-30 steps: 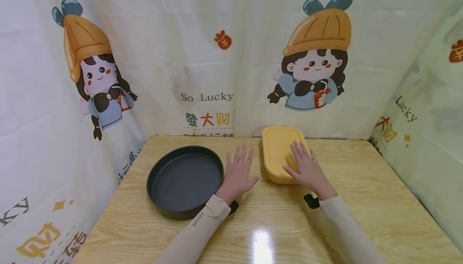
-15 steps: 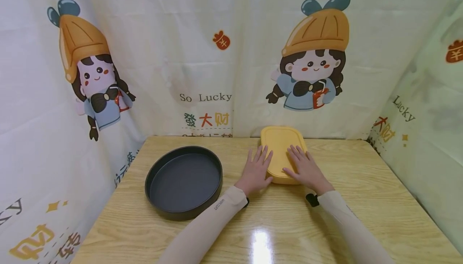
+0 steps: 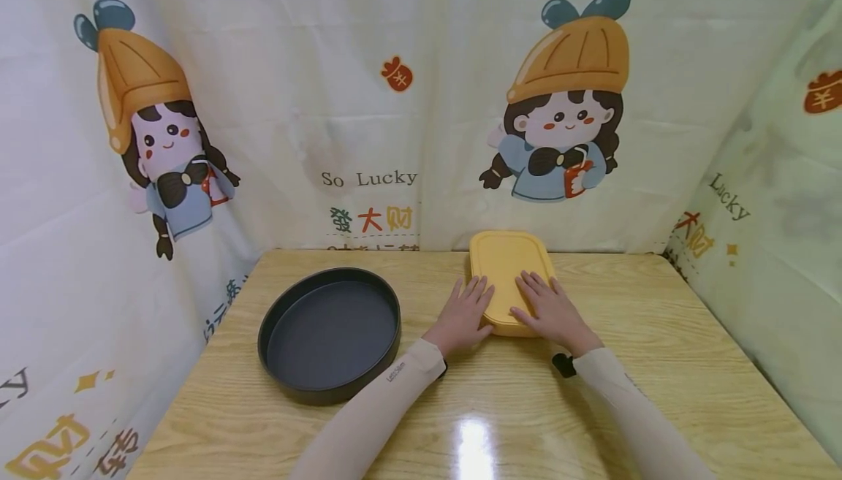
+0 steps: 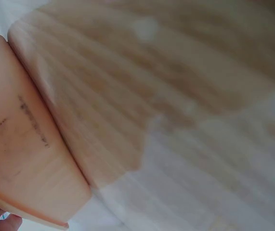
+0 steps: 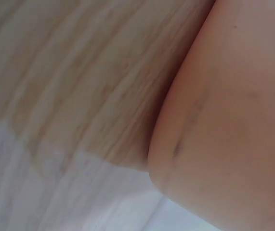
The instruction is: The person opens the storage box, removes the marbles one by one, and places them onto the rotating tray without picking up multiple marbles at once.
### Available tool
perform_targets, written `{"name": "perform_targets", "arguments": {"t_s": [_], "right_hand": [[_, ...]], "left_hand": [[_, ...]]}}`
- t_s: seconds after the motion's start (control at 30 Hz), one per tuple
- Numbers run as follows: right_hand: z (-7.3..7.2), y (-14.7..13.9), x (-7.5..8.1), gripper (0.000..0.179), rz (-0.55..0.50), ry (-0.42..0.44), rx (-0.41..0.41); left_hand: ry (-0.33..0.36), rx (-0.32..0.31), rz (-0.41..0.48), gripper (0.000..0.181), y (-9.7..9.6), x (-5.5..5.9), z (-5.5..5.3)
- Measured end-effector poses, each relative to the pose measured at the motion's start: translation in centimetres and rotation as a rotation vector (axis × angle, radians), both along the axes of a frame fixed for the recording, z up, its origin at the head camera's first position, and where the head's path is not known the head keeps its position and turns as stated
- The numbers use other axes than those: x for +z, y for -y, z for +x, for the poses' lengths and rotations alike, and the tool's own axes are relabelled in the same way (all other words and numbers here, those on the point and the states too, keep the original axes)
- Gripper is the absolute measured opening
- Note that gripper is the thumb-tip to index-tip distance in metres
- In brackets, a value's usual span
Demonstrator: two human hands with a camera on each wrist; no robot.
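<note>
A yellow rectangular box [image 3: 505,257] with a lid stands at the back of the table, close to the curtain. My left hand [image 3: 459,319] touches the lid's left edge near its front corner, fingers extended. On the right part of the lid rests my right hand [image 3: 555,315], its fingers spread and fairly straight. In the left wrist view, fingertips [image 4: 5,224] meet the rim, and the box's side [image 4: 26,130] bears dark scuffs. The box's side [image 5: 238,120] fills the right of the right wrist view, where no fingers show.
Left of the box lies a round dark pan [image 3: 329,334] with a raised rim, near my left forearm. A printed curtain [image 3: 368,115] hangs behind the wooden table [image 3: 500,407] and down both sides.
My left hand has moved right, from beside the pan to the box's left edge. My right hand has shifted slightly toward me on the lid. The box and pan keep their places.
</note>
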State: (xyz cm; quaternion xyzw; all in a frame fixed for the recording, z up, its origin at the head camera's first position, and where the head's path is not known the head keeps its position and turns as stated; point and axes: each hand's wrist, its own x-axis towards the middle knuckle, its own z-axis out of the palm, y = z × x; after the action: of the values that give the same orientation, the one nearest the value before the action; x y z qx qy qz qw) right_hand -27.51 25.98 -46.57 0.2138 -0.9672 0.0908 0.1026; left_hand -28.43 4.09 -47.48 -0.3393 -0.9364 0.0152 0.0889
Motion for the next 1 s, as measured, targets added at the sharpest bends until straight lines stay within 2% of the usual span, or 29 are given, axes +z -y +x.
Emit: {"name": "perform_targets", "arguments": {"t_s": [0.2, 0.5, 0.73, 1.0], "right_hand": [[0.7, 0.9, 0.2, 0.073, 0.007, 0.029, -0.007], [2.3, 2.2, 0.2, 0.072, -0.009, -0.012, -0.015], [3.4, 3.4, 0.1, 0.072, -0.014, -0.027, -0.019], [4.6, 4.5, 0.1, 0.072, -0.005, -0.032, 0.001]], "left_hand": [[-0.015, -0.026, 0.035, 0.074, 1.0, 0.1, 0.6], [-0.004, -0.034, 0.029, 0.072, 2.0, 0.1, 1.9], [-0.035, -0.035, 0.017, 0.072, 3.0, 0.3, 3.1], [-0.002, -0.015, 0.011, 0.073, 4.2, 0.4, 4.6]]}}
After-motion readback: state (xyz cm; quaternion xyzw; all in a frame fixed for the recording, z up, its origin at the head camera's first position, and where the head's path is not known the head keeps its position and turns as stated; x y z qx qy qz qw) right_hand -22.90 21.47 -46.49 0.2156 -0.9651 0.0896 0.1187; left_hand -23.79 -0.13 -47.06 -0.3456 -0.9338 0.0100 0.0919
